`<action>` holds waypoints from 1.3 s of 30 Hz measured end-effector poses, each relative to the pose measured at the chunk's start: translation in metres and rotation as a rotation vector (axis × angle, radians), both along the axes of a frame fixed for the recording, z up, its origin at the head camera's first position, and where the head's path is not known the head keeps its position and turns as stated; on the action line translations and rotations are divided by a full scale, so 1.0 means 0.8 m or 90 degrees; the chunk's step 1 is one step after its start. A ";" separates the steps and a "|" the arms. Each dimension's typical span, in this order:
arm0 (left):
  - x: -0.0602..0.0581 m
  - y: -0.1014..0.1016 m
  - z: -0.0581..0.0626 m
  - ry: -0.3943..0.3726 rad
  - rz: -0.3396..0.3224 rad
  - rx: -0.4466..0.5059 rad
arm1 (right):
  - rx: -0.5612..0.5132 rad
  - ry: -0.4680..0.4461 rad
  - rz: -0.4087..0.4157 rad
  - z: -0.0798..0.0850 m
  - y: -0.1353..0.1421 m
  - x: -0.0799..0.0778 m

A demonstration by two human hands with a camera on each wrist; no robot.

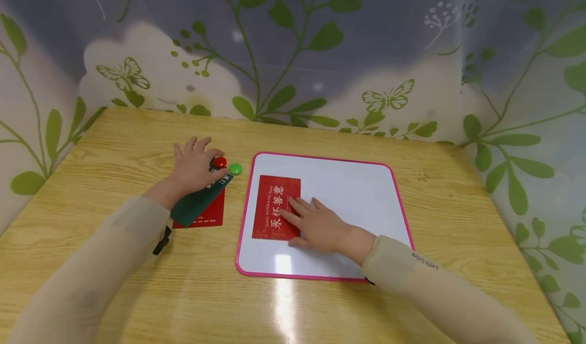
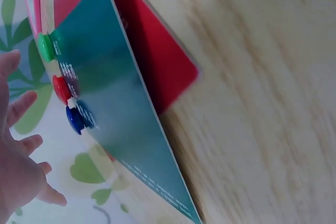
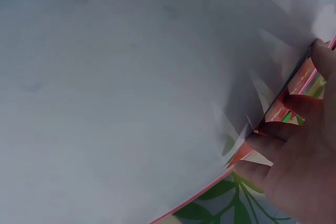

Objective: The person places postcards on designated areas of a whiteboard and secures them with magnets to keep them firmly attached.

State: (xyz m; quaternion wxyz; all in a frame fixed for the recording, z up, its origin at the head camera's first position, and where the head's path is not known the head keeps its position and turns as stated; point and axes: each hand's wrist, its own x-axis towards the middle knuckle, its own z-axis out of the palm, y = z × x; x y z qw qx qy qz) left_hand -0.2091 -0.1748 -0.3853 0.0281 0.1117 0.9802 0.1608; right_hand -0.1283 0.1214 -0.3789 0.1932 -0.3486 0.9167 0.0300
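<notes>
My right hand lies with straight, spread fingers on the right edge of a red card with white lettering. That card rests on the left part of a pink-rimmed whiteboard. Left of the board, my left hand hovers with spread fingers over a dark green card, which lies across another red card. In the left wrist view no finger touches anything. Near the green card's edge sit round button magnets: a red one, a green one and a blue one.
The wooden table carries everything. A patterned cloth with leaves and butterflies hangs behind it and on both sides. A dark strap shows at the left wrist.
</notes>
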 end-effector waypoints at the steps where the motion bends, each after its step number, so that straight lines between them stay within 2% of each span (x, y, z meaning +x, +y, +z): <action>1: 0.000 0.002 0.000 -0.002 -0.003 -0.004 | -0.002 0.001 -0.001 0.000 0.000 0.000; 17: -0.008 0.027 -0.003 -0.022 -0.013 -0.055 | 0.000 -0.003 -0.010 -0.001 -0.002 -0.002; 29: -0.012 0.033 -0.007 -0.031 0.005 -0.081 | -0.002 -0.001 -0.003 -0.006 -0.001 -0.003; 39: -0.011 0.035 -0.008 -0.019 0.003 -0.058 | -0.001 -0.005 -0.007 -0.005 -0.002 -0.003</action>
